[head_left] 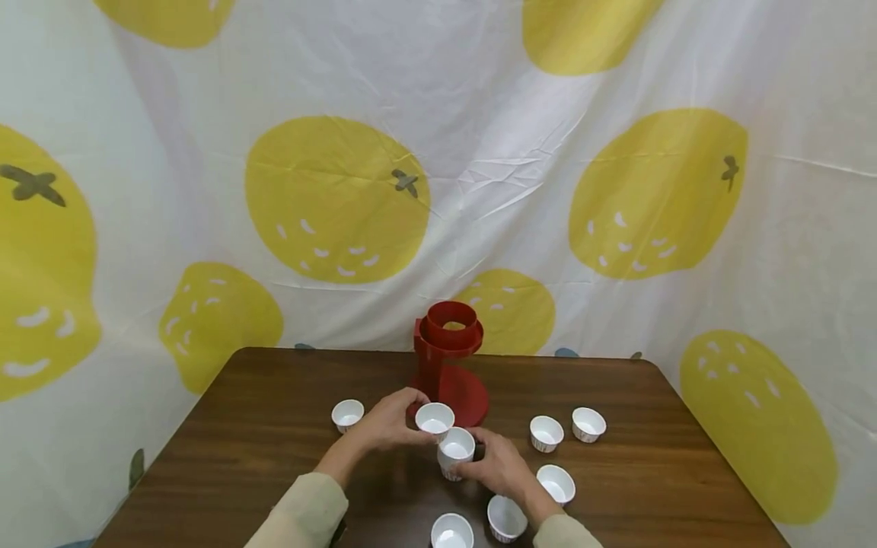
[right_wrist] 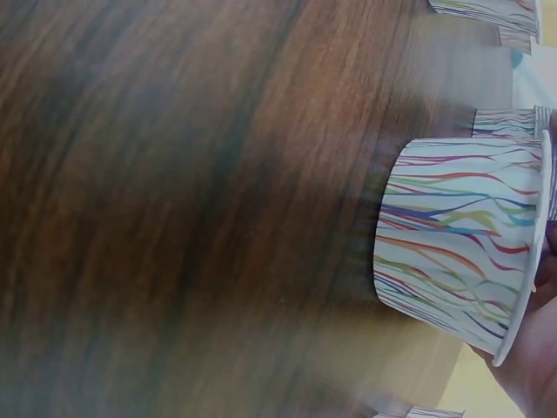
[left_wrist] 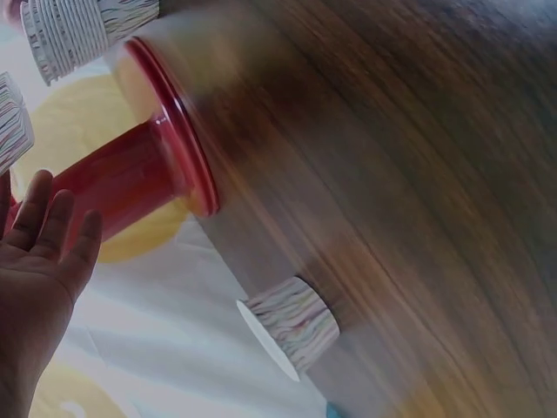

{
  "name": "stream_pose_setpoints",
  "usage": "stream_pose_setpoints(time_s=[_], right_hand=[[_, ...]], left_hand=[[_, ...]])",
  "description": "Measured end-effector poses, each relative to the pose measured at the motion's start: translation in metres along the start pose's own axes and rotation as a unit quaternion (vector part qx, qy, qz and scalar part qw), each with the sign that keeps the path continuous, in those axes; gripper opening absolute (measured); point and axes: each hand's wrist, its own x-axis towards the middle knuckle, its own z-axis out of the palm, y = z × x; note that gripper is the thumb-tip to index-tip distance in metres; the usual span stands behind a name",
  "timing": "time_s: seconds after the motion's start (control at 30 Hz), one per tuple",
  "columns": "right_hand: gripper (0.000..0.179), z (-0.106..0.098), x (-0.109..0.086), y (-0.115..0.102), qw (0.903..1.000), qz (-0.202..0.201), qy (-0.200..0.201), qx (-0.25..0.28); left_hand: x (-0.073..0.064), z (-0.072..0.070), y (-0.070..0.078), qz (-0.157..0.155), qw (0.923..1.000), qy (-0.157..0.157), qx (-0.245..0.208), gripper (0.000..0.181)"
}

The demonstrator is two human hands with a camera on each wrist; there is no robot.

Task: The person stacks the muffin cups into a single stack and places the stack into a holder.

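Note:
My left hand point(head_left: 389, 420) pinches a white paper cup point(head_left: 435, 420) at its side, thumb in front and fingers behind. In the left wrist view that cup point(left_wrist: 12, 126) shows coloured wavy stripes above the spread fingers of the hand point(left_wrist: 39, 283). Just to the right and slightly lower, my right hand point(head_left: 505, 466) grips a stack of nested paper cups point(head_left: 455, 450) between thumb and fingers. The ridged rims of the stack point(left_wrist: 63, 39) appear at the top of the left wrist view. The held cup's lower edge overlaps the stack's rim in the head view.
A red stand point(head_left: 468, 396) with a round base and ring-shaped top point(head_left: 452, 326) stands behind the hands. One striped cup point(head_left: 348, 415) sits left on the wooden table point(head_left: 274, 441). Several more, including one at front point(head_left: 507, 519), stand to the right and near the front edge.

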Motion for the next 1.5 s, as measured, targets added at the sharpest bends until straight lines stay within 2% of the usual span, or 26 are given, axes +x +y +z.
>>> stream_pose_setpoints(time_s=[0.17,0.33,0.67,0.9,1.27,1.5], right_hand=[[0.065,0.0,0.001,0.0,1.0,0.002,-0.001,-0.002],[0.063,-0.002,0.002,-0.001,0.9999,0.011,-0.01,-0.006],[0.06,-0.002,0.001,0.001,0.9999,0.008,-0.013,-0.007],[0.059,0.0,0.002,0.002,0.9999,0.004,-0.015,-0.005],[0.06,0.0,0.004,0.005,0.9998,-0.001,-0.018,-0.002],[0.059,-0.001,0.002,0.005,0.9997,0.007,-0.022,0.004]], left_hand=[[0.004,0.002,0.004,0.002,1.0,0.0,0.001,0.051],[0.01,0.005,0.005,0.021,0.9997,-0.002,0.01,0.05],[0.016,0.012,0.011,0.013,0.9996,-0.023,0.007,0.05],[0.018,0.016,0.011,-0.002,0.9994,-0.035,0.005,0.049],[0.018,0.021,0.007,0.0,0.9985,-0.053,0.011,0.049],[0.018,0.022,0.006,0.013,0.9979,-0.06,0.02,0.049]])
